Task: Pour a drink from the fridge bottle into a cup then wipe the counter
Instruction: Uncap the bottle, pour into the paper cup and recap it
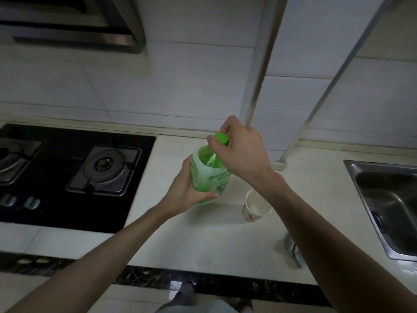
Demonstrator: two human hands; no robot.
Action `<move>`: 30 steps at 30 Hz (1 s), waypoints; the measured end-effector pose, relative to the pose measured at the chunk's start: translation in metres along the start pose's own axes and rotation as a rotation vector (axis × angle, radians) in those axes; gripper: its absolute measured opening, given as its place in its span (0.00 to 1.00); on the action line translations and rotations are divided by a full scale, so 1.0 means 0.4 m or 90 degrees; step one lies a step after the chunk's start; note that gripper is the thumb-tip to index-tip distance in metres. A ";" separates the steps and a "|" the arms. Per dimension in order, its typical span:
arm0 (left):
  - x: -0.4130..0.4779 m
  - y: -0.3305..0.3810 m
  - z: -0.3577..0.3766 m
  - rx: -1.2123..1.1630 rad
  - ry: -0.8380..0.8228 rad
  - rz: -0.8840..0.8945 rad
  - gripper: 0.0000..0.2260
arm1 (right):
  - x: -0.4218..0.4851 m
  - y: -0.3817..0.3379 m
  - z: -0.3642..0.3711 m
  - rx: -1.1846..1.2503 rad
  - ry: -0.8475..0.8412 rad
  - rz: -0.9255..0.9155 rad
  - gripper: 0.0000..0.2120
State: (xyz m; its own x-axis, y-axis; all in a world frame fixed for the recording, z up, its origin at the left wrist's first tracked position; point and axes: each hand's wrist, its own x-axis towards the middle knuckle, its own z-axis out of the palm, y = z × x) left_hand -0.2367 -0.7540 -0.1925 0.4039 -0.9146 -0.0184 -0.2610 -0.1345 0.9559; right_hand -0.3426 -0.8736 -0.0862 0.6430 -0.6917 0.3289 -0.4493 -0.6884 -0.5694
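Counter [203,240], pale and stone-like, fills the middle of the frame from the tiled wall down to a dark speckled front edge at the bottom. A black gas hob [67,177] sits in it at the left, two burners showing, and the corner of a steel sink [388,204] cuts in at the right edge. A range hood [74,21] hangs in the upper left.

Your two bare forearms reach in from the lower corners and meet at centre frame. Between them you hold a green bottle [209,177], tilted with its top leaning away from you and to the right, raised above the counter. Your left hand [187,190] is wrapped around the bottle's lower body, thumb pressed across the label. Your right hand [241,152] comes over the top, its fingers closed on the green cap [221,138], which is on the neck.

A white paper cup [256,206] with a red mark on its side stands upright on the counter just right of the bottle, under your right wrist, and looks empty.
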 end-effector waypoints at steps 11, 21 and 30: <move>0.023 0.053 0.029 0.280 0.039 0.081 0.38 | -0.004 0.075 -0.098 -0.328 -0.049 0.105 0.13; 0.082 0.128 -0.012 0.302 -0.172 0.061 0.39 | -0.053 0.129 -0.126 -0.125 0.110 0.016 0.15; 0.119 0.203 -0.050 0.102 -0.498 -0.069 0.35 | -0.081 0.118 -0.175 -0.036 0.133 -0.143 0.14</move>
State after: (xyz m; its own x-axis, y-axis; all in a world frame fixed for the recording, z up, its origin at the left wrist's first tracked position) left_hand -0.2212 -0.8008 -0.1098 -0.2820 -0.8873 -0.3649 -0.4017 -0.2362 0.8848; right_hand -0.4279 -0.8990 -0.0710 0.5916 -0.5465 0.5927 -0.3478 -0.8363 -0.4238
